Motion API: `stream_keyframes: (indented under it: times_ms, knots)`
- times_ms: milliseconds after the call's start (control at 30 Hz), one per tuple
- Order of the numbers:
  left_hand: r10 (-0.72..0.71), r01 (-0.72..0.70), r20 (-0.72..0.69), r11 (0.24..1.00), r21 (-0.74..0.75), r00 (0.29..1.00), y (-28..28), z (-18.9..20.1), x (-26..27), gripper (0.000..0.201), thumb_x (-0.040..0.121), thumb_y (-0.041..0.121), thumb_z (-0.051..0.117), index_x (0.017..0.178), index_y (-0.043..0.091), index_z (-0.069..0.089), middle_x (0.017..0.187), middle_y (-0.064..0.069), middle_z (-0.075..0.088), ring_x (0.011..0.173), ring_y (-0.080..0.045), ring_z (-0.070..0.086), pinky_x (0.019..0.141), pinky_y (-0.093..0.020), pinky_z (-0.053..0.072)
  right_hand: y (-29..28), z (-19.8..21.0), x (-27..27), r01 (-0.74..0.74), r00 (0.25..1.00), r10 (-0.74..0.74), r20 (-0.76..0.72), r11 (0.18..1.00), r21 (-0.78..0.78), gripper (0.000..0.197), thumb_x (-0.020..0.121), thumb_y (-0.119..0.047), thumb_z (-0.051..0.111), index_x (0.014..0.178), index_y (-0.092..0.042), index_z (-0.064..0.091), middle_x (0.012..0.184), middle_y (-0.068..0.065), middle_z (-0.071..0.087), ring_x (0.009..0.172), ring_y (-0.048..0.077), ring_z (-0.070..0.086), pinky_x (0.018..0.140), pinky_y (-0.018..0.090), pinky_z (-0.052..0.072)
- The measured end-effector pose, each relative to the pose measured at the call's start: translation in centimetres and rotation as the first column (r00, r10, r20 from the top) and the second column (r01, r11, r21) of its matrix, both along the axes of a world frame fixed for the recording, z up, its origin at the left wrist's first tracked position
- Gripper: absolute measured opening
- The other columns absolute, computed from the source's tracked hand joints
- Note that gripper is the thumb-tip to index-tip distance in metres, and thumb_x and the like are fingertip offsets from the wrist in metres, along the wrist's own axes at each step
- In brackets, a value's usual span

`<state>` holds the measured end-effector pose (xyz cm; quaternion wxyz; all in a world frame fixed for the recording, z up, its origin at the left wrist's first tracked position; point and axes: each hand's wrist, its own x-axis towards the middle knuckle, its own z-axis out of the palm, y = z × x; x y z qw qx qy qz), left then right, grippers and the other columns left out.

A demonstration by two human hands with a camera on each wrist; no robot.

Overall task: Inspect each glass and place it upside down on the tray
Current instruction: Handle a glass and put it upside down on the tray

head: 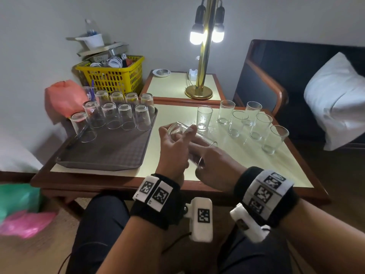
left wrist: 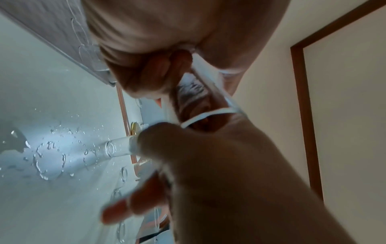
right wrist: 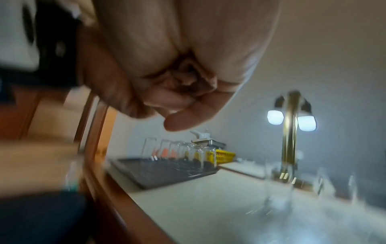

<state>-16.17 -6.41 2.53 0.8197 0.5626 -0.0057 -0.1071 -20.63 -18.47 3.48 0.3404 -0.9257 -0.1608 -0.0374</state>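
I hold a clear glass [head: 176, 128] on its side above the cream table [head: 246, 155], base toward the tray, rim toward me. My left hand [head: 173, 145] wraps the base end, and my right hand [head: 213, 165] grips the rim end. The left wrist view shows the glass [left wrist: 194, 89] between my left hand [left wrist: 146, 49] and right hand [left wrist: 219, 165]. In the blurred right wrist view, my right hand [right wrist: 177, 74] has curled fingers. A brown tray [head: 110, 153] at the left carries several upside-down glasses [head: 126, 119]. Several upright glasses [head: 237, 123] stand at the right.
A brass lamp [head: 199, 91] stands on a side table behind. A yellow basket [head: 112, 76] and a red bag [head: 63, 99] sit beyond the tray. A dark chair with a white pillow [head: 335, 99] is at the right. Water drops [left wrist: 52, 148] lie on the tabletop.
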Motion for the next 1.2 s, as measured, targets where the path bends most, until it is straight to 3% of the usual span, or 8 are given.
stream_keyframes:
  times_ms: [167, 333, 433, 633, 767, 900, 1100, 1200]
  knots:
    - [0.0, 0.015, 0.126, 0.993, -0.118, 0.992, -0.6, -0.2, -0.3, 0.037, 0.084, 0.033, 0.08, 0.106, 0.041, 0.052, 0.111, -0.014, 0.059, 0.098, -0.032, 0.069, 0.076, -0.047, 0.059, -0.7, 1.5, -0.9, 0.136, 0.886, 0.267, -0.378, 0.631, 0.763, 0.063, 0.086, 0.019, 0.059, 0.139, -0.015, 0.054, 0.097, 0.029, 0.056, 0.043, 0.015, 0.049, 0.041, 0.027, 0.054]
    - [-0.062, 0.062, 0.001, 0.997, 0.05, 0.998, -0.2, 0.4, 0.2, 0.036, 0.092, 0.042, 0.074, 0.105, 0.042, 0.04, 0.091, -0.012, 0.052, 0.056, -0.011, 0.051, 0.046, -0.027, 0.04, -0.6, 0.8, -0.5, 0.028, 0.999, -0.025, 0.037, 0.997, -0.078, 0.078, 0.087, 0.011, 0.056, 0.15, -0.033, 0.045, 0.153, -0.015, 0.045, 0.128, 0.016, 0.059, 0.093, 0.018, 0.054]
    - [-0.037, 0.037, 0.009, 0.999, 0.02, 0.999, -0.2, 0.2, 0.1, 0.043, 0.091, 0.038, 0.078, 0.113, 0.035, 0.04, 0.092, -0.014, 0.053, 0.067, -0.017, 0.06, 0.048, -0.029, 0.047, -0.2, 0.6, -0.7, 0.026, 0.997, -0.009, 0.074, 0.974, -0.226, 0.075, 0.088, 0.008, 0.057, 0.15, -0.031, 0.044, 0.149, -0.007, 0.05, 0.102, 0.021, 0.07, 0.079, 0.025, 0.06]
    - [0.012, 0.016, 0.183, 0.988, -0.155, 0.983, -0.9, 0.4, -0.9, 0.042, 0.079, 0.04, 0.083, 0.107, 0.043, 0.052, 0.117, -0.018, 0.057, 0.101, -0.032, 0.068, 0.081, -0.048, 0.059, -0.9, 2.4, -1.1, 0.145, 0.878, 0.298, -0.375, 0.581, 0.801, 0.059, 0.085, 0.015, 0.06, 0.138, -0.007, 0.053, 0.1, 0.026, 0.052, 0.039, 0.009, 0.045, 0.04, 0.027, 0.053]
    - [-0.042, 0.042, 0.06, 0.999, 0.005, 0.997, -0.9, 0.8, -0.4, 0.04, 0.087, 0.042, 0.08, 0.101, 0.041, 0.043, 0.099, -0.015, 0.054, 0.065, -0.014, 0.057, 0.048, -0.028, 0.046, -1.4, 2.2, -0.6, 0.085, 0.991, -0.074, -0.108, 0.991, 0.105, 0.065, 0.087, 0.013, 0.057, 0.142, -0.022, 0.055, 0.131, 0.011, 0.065, 0.078, 0.013, 0.072, 0.061, 0.016, 0.058]
    - [-0.037, 0.035, 0.032, 0.998, 0.046, 0.999, -0.8, 0.8, -0.5, 0.049, 0.092, 0.035, 0.077, 0.107, 0.053, 0.034, 0.107, -0.015, 0.061, 0.08, -0.022, 0.066, 0.058, -0.033, 0.052, -1.0, 0.7, -0.4, 0.071, 0.993, -0.017, 0.113, 0.868, -0.492, 0.064, 0.094, -0.004, 0.056, 0.151, -0.028, 0.043, 0.125, 0.002, 0.068, 0.088, 0.017, 0.07, 0.072, 0.019, 0.057]
    - [0.035, -0.014, 0.139, 0.989, -0.149, 0.99, -1.1, -0.7, -1.4, 0.048, 0.075, 0.038, 0.084, 0.107, 0.039, 0.048, 0.096, -0.002, 0.059, 0.087, -0.023, 0.067, 0.076, -0.046, 0.057, -0.5, 1.6, -1.1, 0.143, 0.901, 0.184, -0.393, 0.73, 0.669, 0.064, 0.083, 0.018, 0.061, 0.137, -0.018, 0.055, 0.118, 0.038, 0.055, 0.048, 0.02, 0.057, 0.041, 0.024, 0.053]
    - [-0.05, 0.051, 0.063, 0.999, -0.007, 0.997, -1.1, -0.3, -0.7, 0.037, 0.082, 0.045, 0.081, 0.091, 0.052, 0.046, 0.096, -0.01, 0.056, 0.075, -0.025, 0.062, 0.063, -0.04, 0.053, -0.8, 1.2, -1.0, 0.135, 0.946, 0.001, -0.323, 0.908, 0.397, 0.061, 0.083, 0.013, 0.059, 0.133, -0.022, 0.058, 0.133, 0.02, 0.061, 0.069, 0.027, 0.07, 0.052, 0.027, 0.057]
